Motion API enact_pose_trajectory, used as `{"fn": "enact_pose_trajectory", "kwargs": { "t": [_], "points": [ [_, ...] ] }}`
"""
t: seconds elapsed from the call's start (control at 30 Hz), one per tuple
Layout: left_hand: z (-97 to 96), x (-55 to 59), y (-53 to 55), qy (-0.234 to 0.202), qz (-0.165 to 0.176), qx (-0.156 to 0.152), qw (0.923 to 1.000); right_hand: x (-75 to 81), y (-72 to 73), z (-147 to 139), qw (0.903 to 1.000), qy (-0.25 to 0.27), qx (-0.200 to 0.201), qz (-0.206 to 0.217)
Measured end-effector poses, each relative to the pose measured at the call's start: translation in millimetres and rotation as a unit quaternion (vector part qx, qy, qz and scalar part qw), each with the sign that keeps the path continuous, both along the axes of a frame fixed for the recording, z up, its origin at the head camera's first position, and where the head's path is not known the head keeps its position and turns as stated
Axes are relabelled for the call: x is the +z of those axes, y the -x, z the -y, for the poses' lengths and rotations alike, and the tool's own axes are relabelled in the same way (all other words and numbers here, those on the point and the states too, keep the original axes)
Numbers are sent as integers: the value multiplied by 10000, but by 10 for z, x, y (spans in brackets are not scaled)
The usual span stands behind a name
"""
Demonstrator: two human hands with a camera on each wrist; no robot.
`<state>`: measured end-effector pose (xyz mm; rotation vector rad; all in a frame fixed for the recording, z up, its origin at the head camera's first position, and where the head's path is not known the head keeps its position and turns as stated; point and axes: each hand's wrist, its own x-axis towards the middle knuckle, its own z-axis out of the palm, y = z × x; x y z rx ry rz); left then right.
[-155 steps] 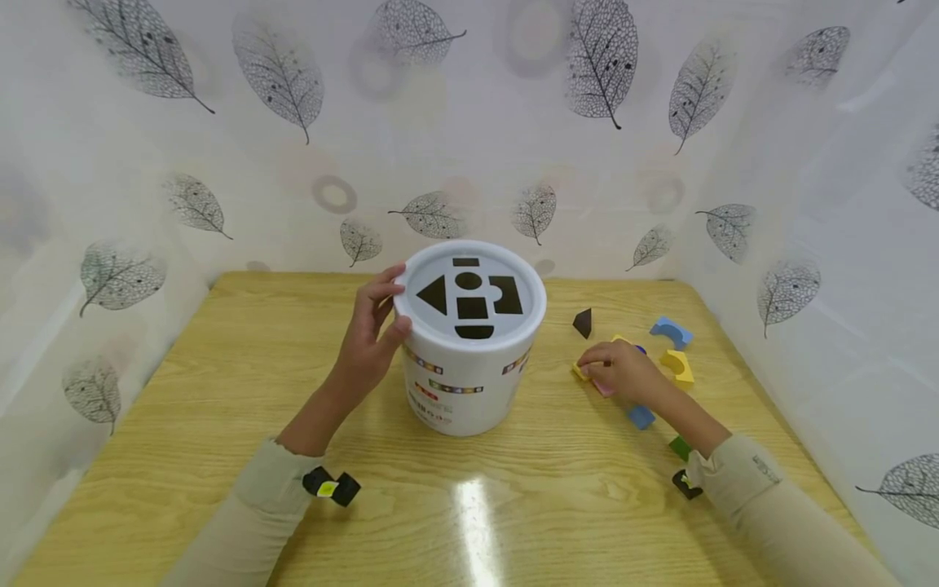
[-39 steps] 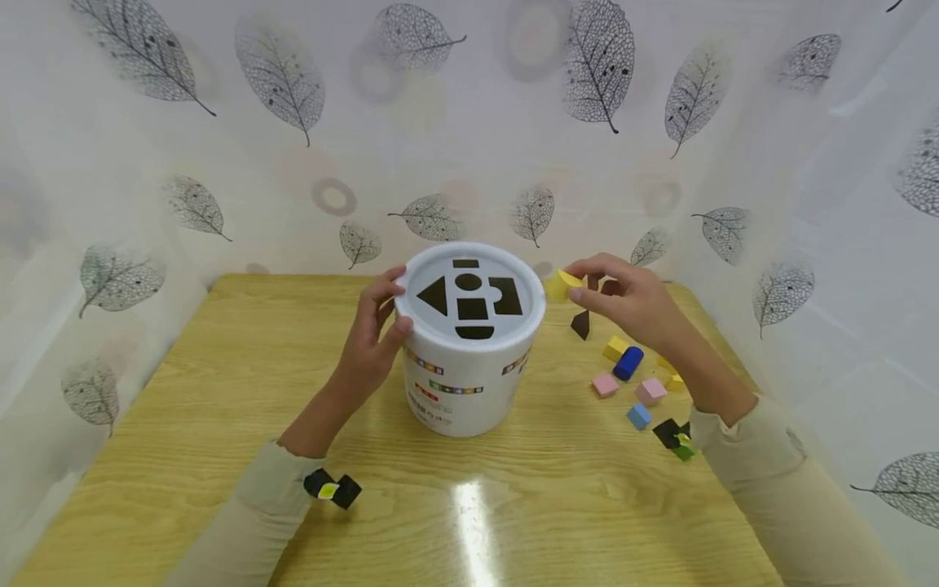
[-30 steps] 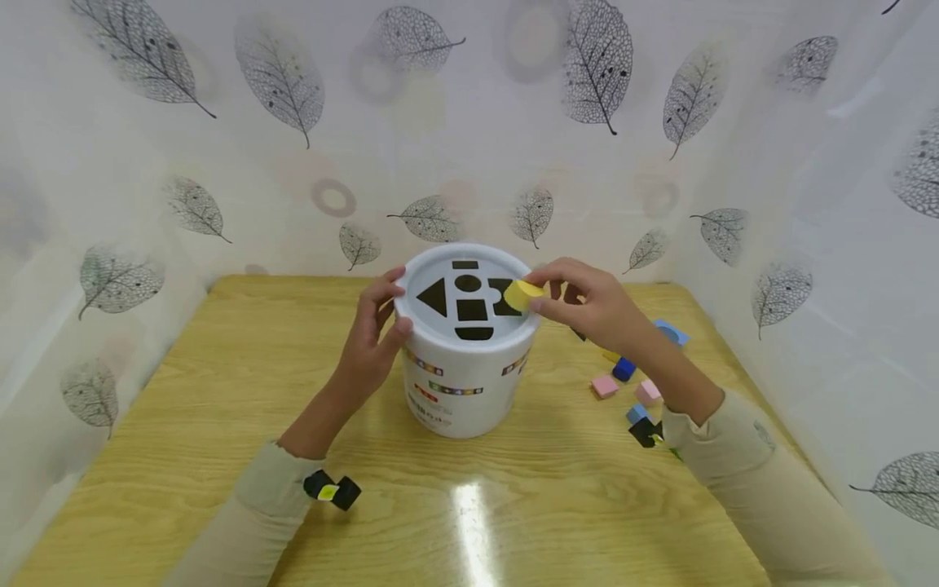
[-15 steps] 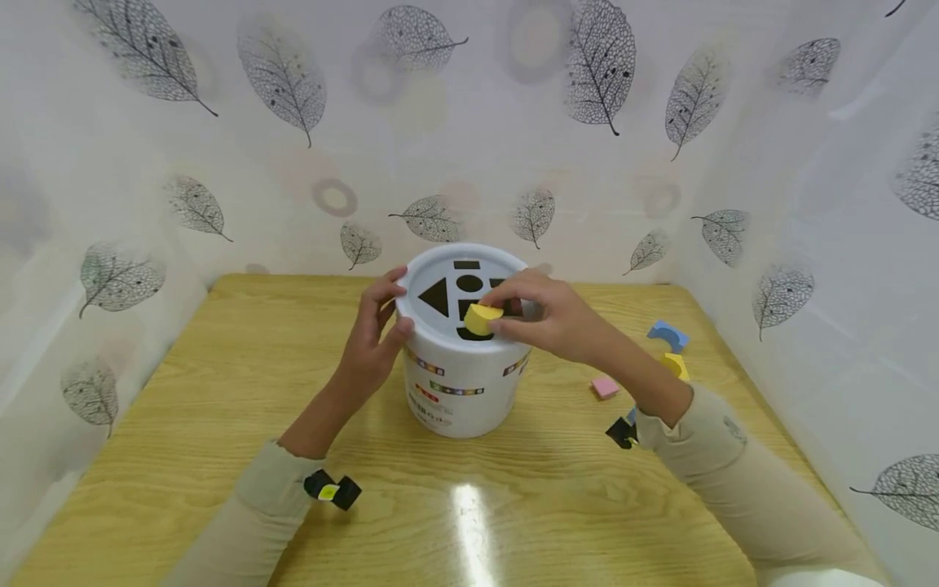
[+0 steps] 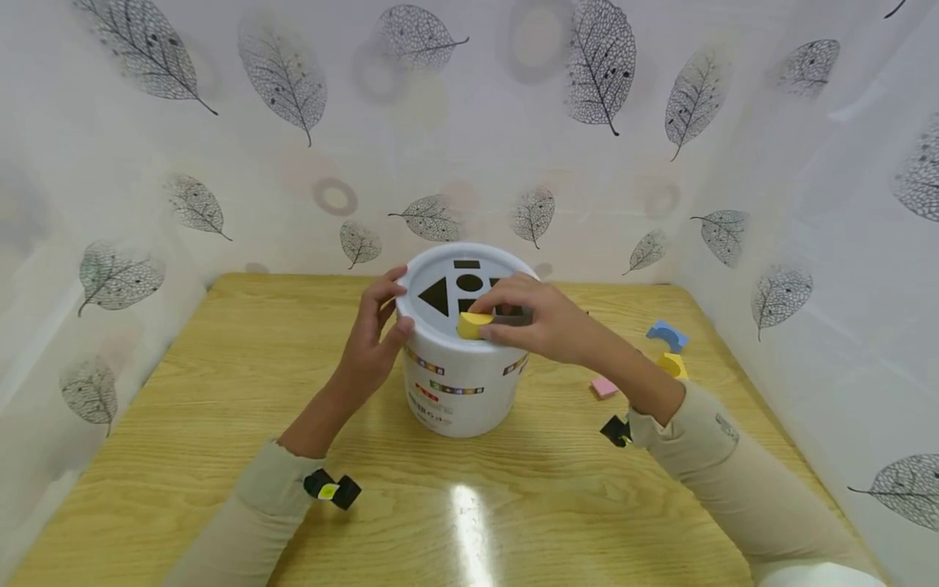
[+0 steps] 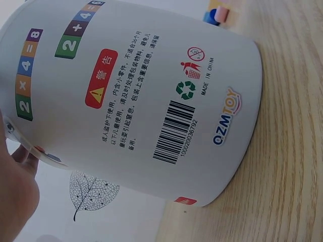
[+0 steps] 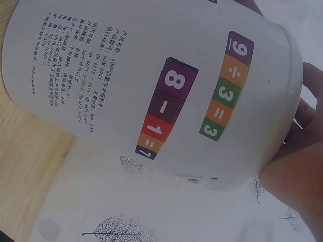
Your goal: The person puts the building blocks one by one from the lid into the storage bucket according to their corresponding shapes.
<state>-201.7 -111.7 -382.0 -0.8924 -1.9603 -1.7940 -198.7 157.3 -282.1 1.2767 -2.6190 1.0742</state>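
Note:
A white bucket (image 5: pixel 455 412) stands upright on the table, its lid (image 5: pixel 425 322) cut with dark shaped holes. My left hand (image 5: pixel 372 326) grips the left side of the rim, thumb toward the front and fingers farther back. Over the front of the lid, my right hand (image 5: pixel 546 322) pinches a yellow half-round block (image 5: pixel 473 326) between thumb and fingers. The block covers the front slot; whether it has entered the slot cannot be told. In the right wrist view the bucket wall (image 7: pixel 96 85) hides the block, and only part of my right hand (image 7: pixel 300 171) shows.
Right of the bucket lie a blue arch block (image 5: pixel 666 335), a yellow arch block (image 5: pixel 672 364) and a pink block (image 5: pixel 604 387). My right forearm covers other blocks there. A leaf-patterned curtain (image 5: pixel 477 122) encloses the wooden table (image 5: pixel 220 391) at the back and sides.
My right hand picked up the yellow half-round block from the pile at right and carried it left over the lid to the front slot. My left hand stayed on the rim.

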Motion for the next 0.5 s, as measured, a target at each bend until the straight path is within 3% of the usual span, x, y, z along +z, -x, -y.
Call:
{"fn": "enact_pose_trajectory", "kwargs": {
  "t": [0.5],
  "points": [
    [1, 8, -10, -65, -49, -61, 9999, 9, -2, -4, 9996, -73, -204, 184]
  ]
}}
